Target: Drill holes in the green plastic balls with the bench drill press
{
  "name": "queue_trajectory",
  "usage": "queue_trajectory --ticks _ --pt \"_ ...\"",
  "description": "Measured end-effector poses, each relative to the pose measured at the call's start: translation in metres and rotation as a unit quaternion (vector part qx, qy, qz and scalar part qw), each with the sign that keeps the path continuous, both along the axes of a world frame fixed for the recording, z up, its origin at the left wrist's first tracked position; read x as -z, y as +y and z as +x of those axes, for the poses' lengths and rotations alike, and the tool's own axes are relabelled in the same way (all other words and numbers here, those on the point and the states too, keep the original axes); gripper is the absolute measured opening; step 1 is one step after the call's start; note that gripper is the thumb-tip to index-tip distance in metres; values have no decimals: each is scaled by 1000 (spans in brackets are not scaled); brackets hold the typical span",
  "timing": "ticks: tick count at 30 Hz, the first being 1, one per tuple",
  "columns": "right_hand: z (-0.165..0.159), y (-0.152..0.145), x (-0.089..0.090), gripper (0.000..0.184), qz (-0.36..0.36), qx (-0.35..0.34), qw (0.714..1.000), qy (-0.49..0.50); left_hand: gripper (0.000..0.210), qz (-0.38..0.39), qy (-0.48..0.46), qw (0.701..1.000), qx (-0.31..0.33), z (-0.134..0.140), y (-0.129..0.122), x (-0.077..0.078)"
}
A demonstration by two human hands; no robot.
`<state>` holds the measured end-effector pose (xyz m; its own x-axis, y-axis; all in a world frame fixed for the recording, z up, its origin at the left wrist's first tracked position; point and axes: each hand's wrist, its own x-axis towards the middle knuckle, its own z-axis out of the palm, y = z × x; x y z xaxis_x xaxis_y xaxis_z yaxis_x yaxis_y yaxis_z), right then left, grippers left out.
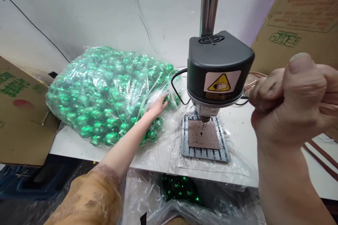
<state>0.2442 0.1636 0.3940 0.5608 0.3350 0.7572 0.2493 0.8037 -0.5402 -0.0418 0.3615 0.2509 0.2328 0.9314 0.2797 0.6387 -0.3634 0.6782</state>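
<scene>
My left hand (157, 106) reaches to the mouth of a large clear plastic bag (105, 91) full of shiny green faceted balls. Its visible fingers are apart and slightly bent at the bag's opening, and nothing shows in them. Close to the camera, my right hand (293, 95) is closed in a fist beside a black drill press (219, 66). Whatever lies inside that fist is hidden. Below the drill's chuck (205, 119), a brown square board (203, 137) with a small dark hole lies on the slotted grey base (224, 154).
Dark shavings surround the drill base on the white table (240, 140). Below the table's front edge, more green balls (181, 188) sit in clear plastic. Cardboard boxes stand at left (23, 119) and back right (295, 17). A steel column (210, 3) rises behind the drill.
</scene>
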Motion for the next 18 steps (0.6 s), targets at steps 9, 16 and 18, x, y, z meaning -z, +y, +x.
queue_trajectory --ticks 9,16,18 --pt "0 4 -1 54 15 2 1000 10 47 -313 -446 834 91 42 -111 4" --pt "5 6 2 62 11 0 1000 -9 66 -267 -465 843 46 71 -138 45" --pt "7 6 7 63 14 16 1000 -22 70 -236 -450 860 49 78 -140 55"
